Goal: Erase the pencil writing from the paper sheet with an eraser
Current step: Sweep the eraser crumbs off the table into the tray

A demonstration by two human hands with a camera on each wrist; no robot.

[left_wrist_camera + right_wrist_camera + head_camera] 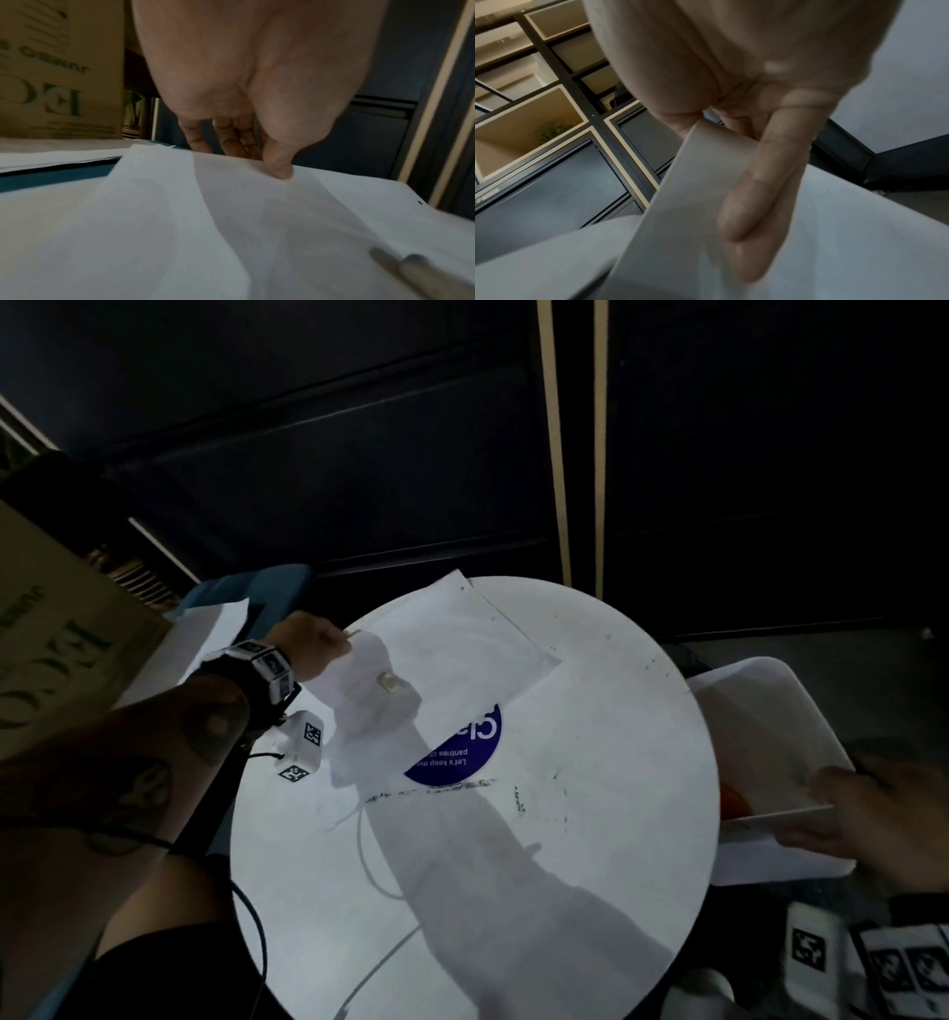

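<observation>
White paper sheet point(436, 660) lying on the far left part of a round white table point(616, 865), its far corner overhanging the table's rim and its near edge covering part of a blue circular sticker point(462, 752) printed with white text. Left hand point(313, 649) pinching the sheet's left edge, thumb on top and fingers beneath (the left wrist view shows the thumb tip pressed on the paper's upper face with the fingers curled behind the edge). A small pale block, apparently the eraser point(388, 683), rests on the sheet near that hand, inside the shadow of the arm; no hand touches it. No pencil writing can be made out on the sheet at this resolution. Right hand point(868, 819) at the right of the table, grasping the near rim of a white tray point(770, 711) that stands just beside the table; the right wrist view shows the thumb laid along the tray's pale wall with the fingers behind it. Something orange lies in the tray's near corner, too obscured to identify. A cardboard box point(46, 660) with green lettering stands at far left, with further white sheets point(205, 629) between it and the table. Dark smudges mark the tabletop near the sticker.
</observation>
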